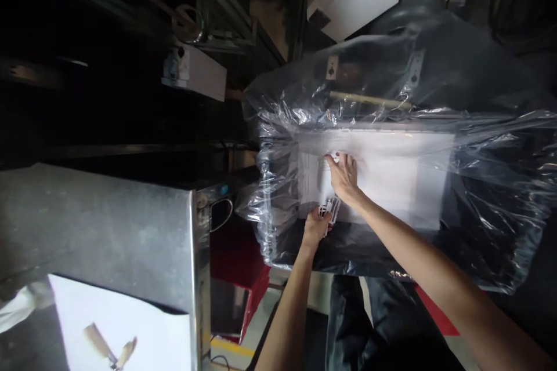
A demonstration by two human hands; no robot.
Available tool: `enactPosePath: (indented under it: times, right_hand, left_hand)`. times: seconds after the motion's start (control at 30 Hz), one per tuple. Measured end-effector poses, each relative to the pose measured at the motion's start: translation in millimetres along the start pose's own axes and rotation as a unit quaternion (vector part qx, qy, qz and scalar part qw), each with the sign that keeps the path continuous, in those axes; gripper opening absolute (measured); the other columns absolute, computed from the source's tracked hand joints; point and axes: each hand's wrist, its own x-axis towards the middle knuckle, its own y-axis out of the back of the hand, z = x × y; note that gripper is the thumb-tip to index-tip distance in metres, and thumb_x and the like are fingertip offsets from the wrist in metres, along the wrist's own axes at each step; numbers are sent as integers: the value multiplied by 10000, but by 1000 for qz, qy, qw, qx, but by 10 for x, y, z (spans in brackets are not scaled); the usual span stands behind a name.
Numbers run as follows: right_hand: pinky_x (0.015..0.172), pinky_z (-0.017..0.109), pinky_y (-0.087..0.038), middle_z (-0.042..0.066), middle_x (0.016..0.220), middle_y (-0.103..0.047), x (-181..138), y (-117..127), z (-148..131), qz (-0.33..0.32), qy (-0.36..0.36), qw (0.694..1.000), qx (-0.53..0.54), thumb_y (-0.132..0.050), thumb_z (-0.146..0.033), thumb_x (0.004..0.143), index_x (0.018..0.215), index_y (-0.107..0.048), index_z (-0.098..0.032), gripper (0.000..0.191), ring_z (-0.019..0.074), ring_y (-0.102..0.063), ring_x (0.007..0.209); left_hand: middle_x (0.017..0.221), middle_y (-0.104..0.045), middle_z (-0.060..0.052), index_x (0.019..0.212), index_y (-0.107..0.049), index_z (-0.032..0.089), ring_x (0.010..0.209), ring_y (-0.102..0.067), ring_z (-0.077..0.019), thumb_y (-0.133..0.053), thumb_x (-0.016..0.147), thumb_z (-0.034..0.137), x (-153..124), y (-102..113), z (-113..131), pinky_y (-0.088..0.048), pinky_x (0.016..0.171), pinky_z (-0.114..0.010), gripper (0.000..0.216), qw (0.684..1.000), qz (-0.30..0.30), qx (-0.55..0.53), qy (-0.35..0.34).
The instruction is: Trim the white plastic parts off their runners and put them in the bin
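Observation:
My left hand (pixel 317 226) is closed around white slotted plastic parts (pixel 333 208), near the front edge of a box lined with a clear plastic bag (pixel 278 185). Farther in, my right hand (pixel 344 175) reaches over a white sheet (pixel 391 179) lying in the box. Its thumb and fingers are bent around a small white part (pixel 335 157) of similar look, mostly hidden by the fingers. Whether that part rests on the sheet I cannot tell.
At left stands a metal table (pixel 108 226) with a white paper (pixel 161 336) and a wooden-handled tool (pixel 99 341) on it. A red bin (pixel 243 284) sits below, between table and box. Behind the bag is a white hinged case (pixel 357 0).

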Motion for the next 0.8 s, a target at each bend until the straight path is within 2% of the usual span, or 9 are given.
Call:
enactPosePath:
  times: [0.07, 0.1, 0.2, 0.27, 0.37, 0.5, 0.63, 0.8]
  right_hand:
    - [1063, 473, -433, 149, 1366, -479, -77, 82, 121, 12, 3, 1000, 10, -592, -39, 923, 1366, -594, -283, 505, 326, -473, 1241]
    - [1045, 461, -463, 152, 1365, -459, -119, 97, 172, 19, -6, 1000, 15, -630, -74, 919, 1405, -554, -274, 530, 324, -483, 1231]
    - [905, 436, -559, 194, 1256, -447, -215, 16, 226, 31, -56, 997, 34, -768, -241, 875, 1427, -460, -115, 644, 326, -544, 1094]
    - [887, 436, -574, 207, 1223, -447, -226, -101, 169, 34, -73, 996, 47, -779, -281, 871, 1394, -447, -51, 661, 328, -557, 1064]
    - [1009, 438, -541, 213, 1295, -436, -166, -246, -4, 36, -54, 996, 67, -731, -214, 894, 1420, -443, -59, 620, 341, -530, 1179]
    - [1146, 448, -455, 211, 1434, -412, -52, -278, -191, 35, -7, 996, 82, -595, -40, 891, 1470, -456, -92, 597, 336, -457, 1315]
    - [1162, 453, -451, 193, 1444, -440, 17, -231, -224, 27, 21, 996, 87, -443, 53, 885, 1495, -467, -106, 631, 309, -446, 1338]
    - [1182, 478, -441, 198, 1423, -481, 105, -220, -203, 12, 43, 995, 95, -403, 53, 910, 1487, -493, -96, 603, 308, -450, 1349]
  left_hand:
    - [931, -680, -29, 1120, -653, 131, 722, -649, -127, -659, 995, 361, -1, 6, 8, -588, 660, -277, 261, 1000, 1, -2, -2]
    - [929, -678, -29, 1117, -652, 130, 722, -648, -126, -659, 995, 360, 3, 4, 12, -587, 658, -276, 261, 1000, 1, -4, -2]
    - [927, -675, -28, 1124, -649, 130, 717, -645, -124, -658, 996, 356, 23, -11, 17, -585, 647, -270, 260, 1000, 2, -8, 0]
    - [932, -676, -29, 1129, -648, 131, 719, -646, -124, -658, 996, 354, 29, -21, 12, -585, 644, -268, 260, 1000, 2, -11, -2]
    - [937, -677, -30, 1127, -650, 130, 722, -648, -124, -659, 996, 352, 20, -18, -4, -586, 645, -266, 258, 1000, 5, -12, -7]
    - [919, -681, -27, 1117, -655, 130, 707, -647, -122, -659, 995, 364, -4, 11, -20, -587, 646, -269, 264, 1000, 14, -12, -11]
    - [905, -682, -24, 1110, -658, 130, 706, -649, -123, -661, 994, 369, -5, 21, -19, -587, 651, -272, 266, 1000, 18, -14, -13]
    - [926, -676, -27, 1107, -654, 129, 714, -644, -120, -663, 994, 344, 8, 2, -19, -583, 639, -261, 243, 1000, 14, -20, -17]
